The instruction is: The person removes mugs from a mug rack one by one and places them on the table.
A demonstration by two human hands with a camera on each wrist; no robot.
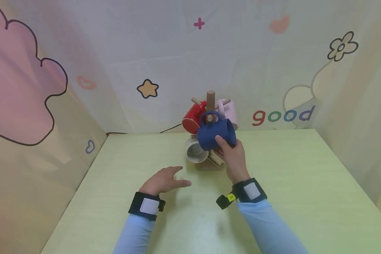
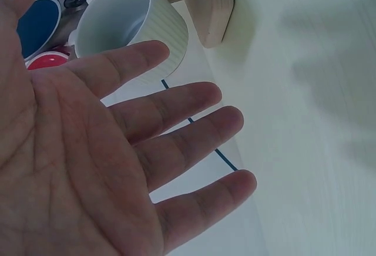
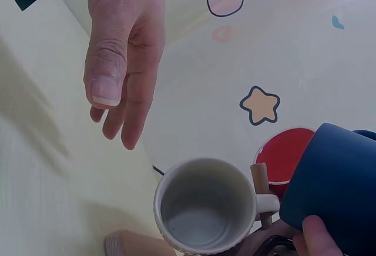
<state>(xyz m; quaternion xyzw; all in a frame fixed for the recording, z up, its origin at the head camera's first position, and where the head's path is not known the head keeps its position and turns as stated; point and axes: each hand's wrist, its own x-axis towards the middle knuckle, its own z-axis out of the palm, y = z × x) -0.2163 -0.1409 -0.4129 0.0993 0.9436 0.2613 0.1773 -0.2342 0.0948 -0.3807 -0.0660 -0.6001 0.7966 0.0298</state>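
My right hand (image 1: 236, 158) grips a blue mug (image 1: 211, 135) near its rim, with the thumb on its outer side and the other fingers largely hidden. The mug lies on its side, handle up, around the front peg of a wooden mug tree (image 1: 211, 96). To the left, my left hand (image 1: 164, 180) is held above the table with its fingers apart, holding nothing. A white ribbed mug (image 3: 205, 209) hangs lower on the tree, its mouth tipped forward, between the left hand and the blue mug.
A red mug (image 1: 190, 119) and a pale pink mug (image 1: 231, 113) hang on the upper pegs behind the blue one. The tree stands on a light table (image 1: 289, 176) before a printed cloth backdrop (image 1: 165, 42). A thin dark cord (image 1: 170, 128) runs along the back edge.
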